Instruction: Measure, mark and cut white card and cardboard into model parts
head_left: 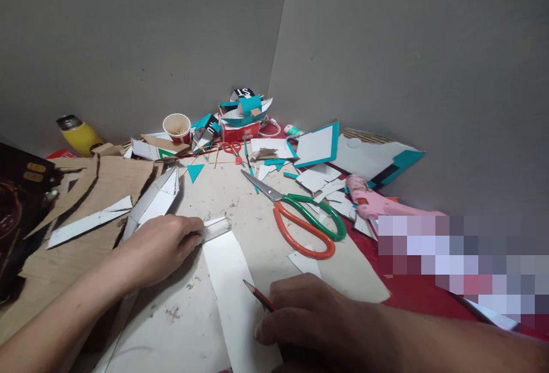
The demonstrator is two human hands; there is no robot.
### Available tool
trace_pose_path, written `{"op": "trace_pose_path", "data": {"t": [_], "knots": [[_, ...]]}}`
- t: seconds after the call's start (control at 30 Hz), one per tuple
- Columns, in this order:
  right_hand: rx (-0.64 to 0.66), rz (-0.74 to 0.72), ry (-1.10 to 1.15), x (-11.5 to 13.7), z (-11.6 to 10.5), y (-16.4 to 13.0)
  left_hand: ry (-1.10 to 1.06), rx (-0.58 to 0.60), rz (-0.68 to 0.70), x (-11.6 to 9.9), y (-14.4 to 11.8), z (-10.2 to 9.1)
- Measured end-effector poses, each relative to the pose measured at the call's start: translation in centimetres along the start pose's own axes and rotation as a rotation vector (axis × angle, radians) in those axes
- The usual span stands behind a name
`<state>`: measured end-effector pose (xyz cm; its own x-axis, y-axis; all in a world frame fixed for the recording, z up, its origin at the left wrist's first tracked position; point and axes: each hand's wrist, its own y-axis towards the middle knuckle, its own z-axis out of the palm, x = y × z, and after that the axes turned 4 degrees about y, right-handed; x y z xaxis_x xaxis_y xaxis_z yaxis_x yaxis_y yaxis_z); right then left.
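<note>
My left hand [174, 247] is closed, its fingertips pinching one end of a short, pale translucent strip [218, 229]. That strip lies across the far end of a long white card strip [229, 287], which runs toward me over the board. A red and black pencil [257, 294] is gripped in my right hand [304, 316]; its sharpened tip points up and left above the card strip. Beyond my right hand lie large scissors [285, 197] with one green and one orange handle, blades slightly apart. To the left of my left hand is a folded white card piece [160, 198].
Torn brown cardboard [92, 190] covers the left side. A pink glue gun [381, 204] lies at the right. At the back are a paper cup [176, 128], a yellow bottle [79, 135], a teal and white card boat [246, 112] and small red scissors [234, 150]. White card scraps [319, 181] are scattered around.
</note>
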<state>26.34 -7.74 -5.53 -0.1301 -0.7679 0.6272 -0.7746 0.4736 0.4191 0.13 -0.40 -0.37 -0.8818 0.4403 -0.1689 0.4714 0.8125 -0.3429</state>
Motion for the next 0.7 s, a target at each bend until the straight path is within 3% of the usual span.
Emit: {"op": "trace_pose_path", "data": {"t": [0.2, 0.7], "knots": [[0.037, 0.013, 0.102, -0.30, 0.13, 0.35, -0.009, 0.012, 0.008, 0.09, 0.13, -0.01], [0.040, 0.036, 0.081, -0.83, 0.21, 0.14, -0.033, 0.017, 0.004, 0.02, 0.17, -0.04]]}}
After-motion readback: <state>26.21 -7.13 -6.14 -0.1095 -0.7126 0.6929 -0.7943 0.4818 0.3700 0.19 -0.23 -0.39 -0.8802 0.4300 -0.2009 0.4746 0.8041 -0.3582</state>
